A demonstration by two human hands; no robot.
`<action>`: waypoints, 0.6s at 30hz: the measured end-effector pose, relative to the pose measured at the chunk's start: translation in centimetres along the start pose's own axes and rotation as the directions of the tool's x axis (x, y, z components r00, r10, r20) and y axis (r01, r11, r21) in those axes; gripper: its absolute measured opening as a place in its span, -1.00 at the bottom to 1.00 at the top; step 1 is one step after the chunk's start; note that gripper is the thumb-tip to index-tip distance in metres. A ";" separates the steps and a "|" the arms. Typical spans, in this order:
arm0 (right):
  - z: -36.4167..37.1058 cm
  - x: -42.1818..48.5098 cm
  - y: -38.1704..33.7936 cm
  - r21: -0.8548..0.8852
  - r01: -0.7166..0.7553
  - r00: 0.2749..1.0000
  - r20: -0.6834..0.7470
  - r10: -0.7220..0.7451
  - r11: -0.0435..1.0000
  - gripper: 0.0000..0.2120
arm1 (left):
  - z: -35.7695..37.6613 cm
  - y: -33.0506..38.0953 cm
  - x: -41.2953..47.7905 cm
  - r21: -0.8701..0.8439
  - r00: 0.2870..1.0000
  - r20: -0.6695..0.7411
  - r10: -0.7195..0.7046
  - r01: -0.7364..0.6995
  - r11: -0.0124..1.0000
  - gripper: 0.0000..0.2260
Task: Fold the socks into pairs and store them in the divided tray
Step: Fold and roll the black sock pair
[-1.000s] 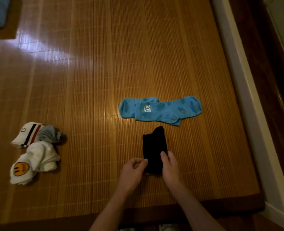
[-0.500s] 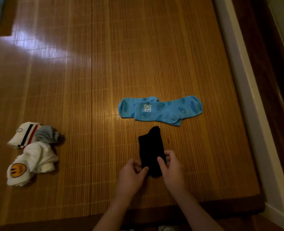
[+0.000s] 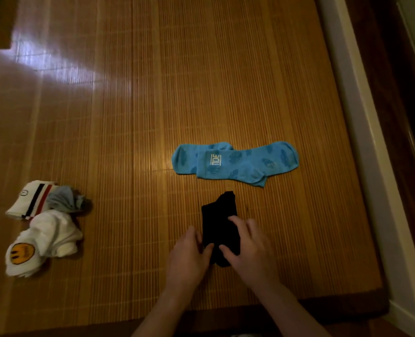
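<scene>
Compared with half a second ago, the right hand [image 3: 250,246] has moved further up the black sock [image 3: 219,215], and its fingers now lie spread and nearly straight on top of it. The left hand [image 3: 188,256] stays at the sock's left edge, with fingers curled and the thumb on the cloth. The sock lies on the bamboo mat [image 3: 128,117], just below the blue socks [image 3: 235,162]. Two folded white pairs [image 3: 43,239] lie far to the left.

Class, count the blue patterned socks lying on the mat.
2. The left blue sock lies partly under the right blue sock, both just beyond the black sock. More could hide beneath.
</scene>
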State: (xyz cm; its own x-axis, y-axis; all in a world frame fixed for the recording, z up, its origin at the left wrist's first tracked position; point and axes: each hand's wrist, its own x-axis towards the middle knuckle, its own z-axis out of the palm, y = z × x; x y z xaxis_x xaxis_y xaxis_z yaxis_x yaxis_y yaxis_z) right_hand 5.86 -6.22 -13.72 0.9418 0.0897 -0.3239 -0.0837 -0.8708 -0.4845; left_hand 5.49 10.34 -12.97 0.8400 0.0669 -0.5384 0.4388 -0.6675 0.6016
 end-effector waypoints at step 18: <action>-4.6 9.3 -0.2 -0.269 0.288 0.956 0.140 -0.259 0.919 -0.42 | -3.1 1.7 6.2 0.263 0.957 -0.083 0.278 -0.248 0.932 -0.65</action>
State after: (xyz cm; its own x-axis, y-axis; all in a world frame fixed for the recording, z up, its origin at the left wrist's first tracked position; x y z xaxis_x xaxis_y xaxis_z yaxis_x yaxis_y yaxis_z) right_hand 16.11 -7.46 -12.91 0.8763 0.3787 -0.2979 0.2819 -0.9044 -0.3203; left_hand 12.45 11.90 -13.52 0.9524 -0.0602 -0.2988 0.1166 -0.8339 0.5394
